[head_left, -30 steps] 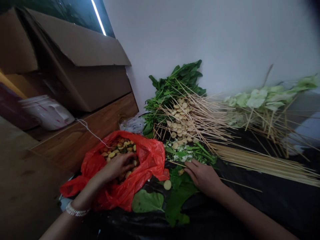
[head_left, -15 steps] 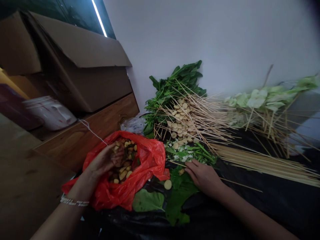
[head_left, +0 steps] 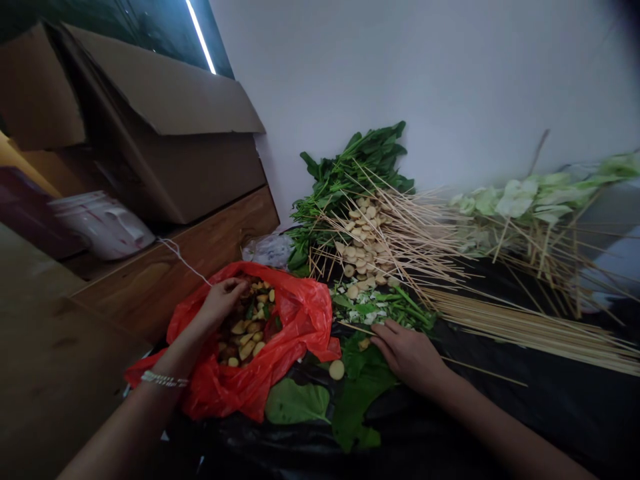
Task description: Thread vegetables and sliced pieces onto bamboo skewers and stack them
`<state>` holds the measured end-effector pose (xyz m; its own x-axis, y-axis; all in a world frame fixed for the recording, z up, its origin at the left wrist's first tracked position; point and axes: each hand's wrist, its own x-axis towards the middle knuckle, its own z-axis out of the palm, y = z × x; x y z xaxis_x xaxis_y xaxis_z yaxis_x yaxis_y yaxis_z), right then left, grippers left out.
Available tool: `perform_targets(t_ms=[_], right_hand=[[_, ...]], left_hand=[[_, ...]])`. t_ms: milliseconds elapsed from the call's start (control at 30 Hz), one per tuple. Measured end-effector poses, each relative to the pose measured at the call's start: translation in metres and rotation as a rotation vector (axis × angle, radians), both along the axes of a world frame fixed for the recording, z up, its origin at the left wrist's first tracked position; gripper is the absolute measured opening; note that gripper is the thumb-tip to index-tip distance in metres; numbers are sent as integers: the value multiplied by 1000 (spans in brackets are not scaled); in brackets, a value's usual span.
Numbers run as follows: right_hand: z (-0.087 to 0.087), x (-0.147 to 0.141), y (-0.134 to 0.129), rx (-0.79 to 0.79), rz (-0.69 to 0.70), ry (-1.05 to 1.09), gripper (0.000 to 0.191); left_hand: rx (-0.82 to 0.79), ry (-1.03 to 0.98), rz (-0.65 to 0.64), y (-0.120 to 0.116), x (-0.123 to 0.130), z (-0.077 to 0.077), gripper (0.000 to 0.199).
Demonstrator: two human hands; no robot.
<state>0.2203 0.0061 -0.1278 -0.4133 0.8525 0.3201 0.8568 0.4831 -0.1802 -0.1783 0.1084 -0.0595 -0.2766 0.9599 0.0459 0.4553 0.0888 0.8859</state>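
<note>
My left hand [head_left: 220, 303] is at the upper left rim of a red plastic bag [head_left: 305, 307], its fingers pinched together; what is between them, if anything, is hidden. Inside the bag lie many pale chunks with brownish edges, like cut potato [head_left: 245, 340]. My right hand [head_left: 407, 353] grips a thin bamboo skewer [head_left: 485, 372], whose tip juts out leftward past the fingers. Below that hand lie large green leaves [head_left: 357, 407]. One round pale slice [head_left: 337, 370] rests between the bag and the leaves.
Skewered pale slices [head_left: 365, 233] are piled against leafy greens [head_left: 350, 160] by the wall. Bare skewers [head_left: 525, 327] lie in a bundle at right, below skewered cabbage [head_left: 520, 197]. A cardboard box [head_left: 200, 173] and a white mug [head_left: 107, 227] stand at left.
My left hand has drawn up and slightly left from the bag's contents to its rim, with its fingers now closed together. My right hand stays in place with the skewer.
</note>
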Motion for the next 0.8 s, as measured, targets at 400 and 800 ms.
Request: perform_targets(t_ms=[400, 800], right_hand=[[0, 0, 0, 14, -4, -6, 29], [1, -1, 1, 33, 8, 17, 26]], left_hand=[[-54, 385, -245, 22, 4, -8, 43], [-156, -576, -440, -36, 81, 69, 27]])
